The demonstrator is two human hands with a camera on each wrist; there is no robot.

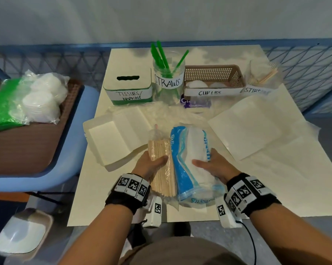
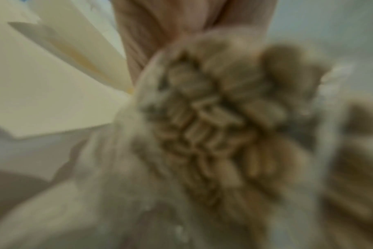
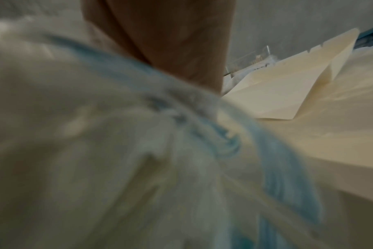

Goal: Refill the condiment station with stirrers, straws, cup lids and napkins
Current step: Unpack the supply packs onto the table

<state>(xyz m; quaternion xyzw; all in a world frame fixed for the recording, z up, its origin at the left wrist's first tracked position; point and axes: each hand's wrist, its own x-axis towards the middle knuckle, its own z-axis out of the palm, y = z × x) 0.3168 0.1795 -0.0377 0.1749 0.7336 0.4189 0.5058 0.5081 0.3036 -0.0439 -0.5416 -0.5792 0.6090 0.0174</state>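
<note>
Clear bag of wooden stirrers lengthwise near table's front edge, blue-white napkin pack touching its right side

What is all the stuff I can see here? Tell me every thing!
Stirrer bag: one, tan sticks in clear plastic, in left hand.
Napkin pack: one, blue and white, in right hand.
Tissue box: one, white and green, back left of table.
Straw jar: one, clear, green straws inside.
Lid basket: one, brown, white lids inside.
Stirrer holder: one, clear, back right.
Bagged lids: white, on side tray.
Left hand: grips stirrers.
Right hand: grips napkins.
</note>
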